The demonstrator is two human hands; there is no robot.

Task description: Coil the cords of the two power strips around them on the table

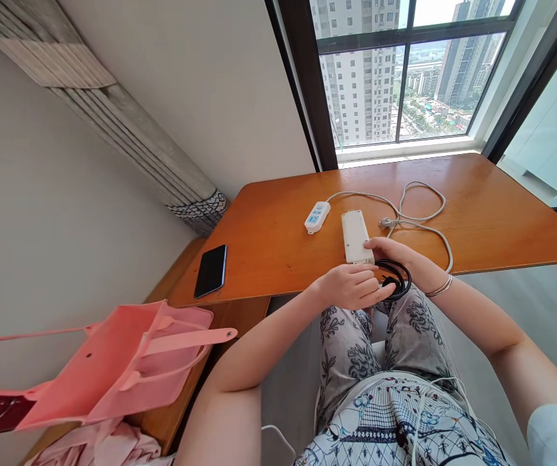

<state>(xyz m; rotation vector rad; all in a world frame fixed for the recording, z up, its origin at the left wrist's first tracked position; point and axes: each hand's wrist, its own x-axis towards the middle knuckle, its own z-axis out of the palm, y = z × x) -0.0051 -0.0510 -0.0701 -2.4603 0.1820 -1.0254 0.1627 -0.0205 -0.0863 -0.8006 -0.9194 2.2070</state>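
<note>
There were two hands at work, both at the near edge of one brown bench (268,239). One white box (354,233), flat and longer than wide, was there, at the near part of the bench, right of its middle; whether it lay flat or was lifted a little, I could not tell. Its long axis went from near to far, the far end leaning slightly to the left. The right hand (392,251) had its fingers closed on the near right corner of this box. The left hand (353,287) had bent fingers at the near end of the box and against one coil of black cable (408,278); how firmly they were closed, I could not tell. The coil hung between the two hands. Farther away lay one white power strip (317,217), left of the box and apart from it, with one pale cord (444,241) looped to the right and one plug (387,222) near the box. One dark phone (211,272) lay at the left end of the bench. At the near left there was one container, a pink bag (166,349); its contents could not be seen clearly. One pink cloth (108,446) lay just beside it, on the near side.
</note>
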